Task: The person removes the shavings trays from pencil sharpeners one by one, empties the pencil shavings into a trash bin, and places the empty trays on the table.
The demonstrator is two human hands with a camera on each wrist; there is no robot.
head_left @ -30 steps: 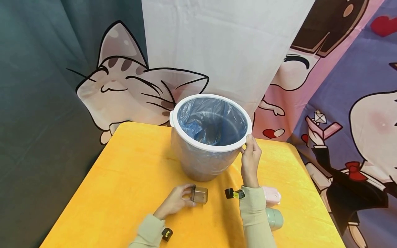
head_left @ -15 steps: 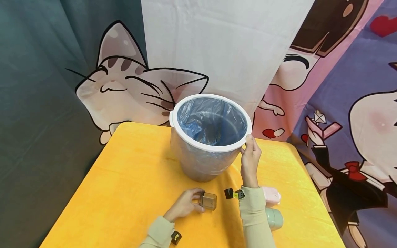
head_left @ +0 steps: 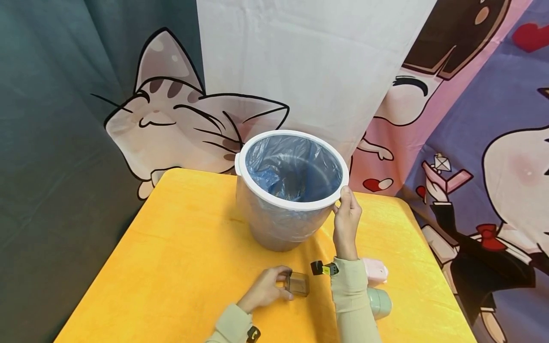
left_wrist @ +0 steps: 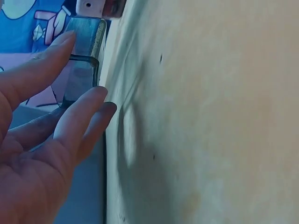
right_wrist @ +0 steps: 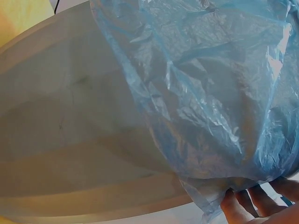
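Note:
My left hand point(head_left: 265, 288) pinches a small see-through smoky-brown plastic box point(head_left: 298, 284) between thumb and fingertips, low over the yellow table in front of the bin. In the left wrist view the box point(left_wrist: 83, 77) shows between the thumb and the spread fingers. A pale bin point(head_left: 274, 233) with a white rim ring stands upright, lined with a thin blue plastic bag point(head_left: 296, 166). On the bin's right side, my right hand point(head_left: 346, 224) grips the rim, thumb on top. The right wrist view shows its fingers point(right_wrist: 261, 200) tucked beneath the edge of the bag.
Just right of my right sleeve lie a pink item point(head_left: 375, 270) and a pale green rounded item point(head_left: 380, 303), both partly covered by the sleeve. The yellow-covered table point(head_left: 180, 247) ends at a printed cartoon curtain point(head_left: 309, 62) behind the bin.
My left hand has carried the smoky-brown box rightward and slightly nearer the front of the table. The right hand and the bin have stayed where they were.

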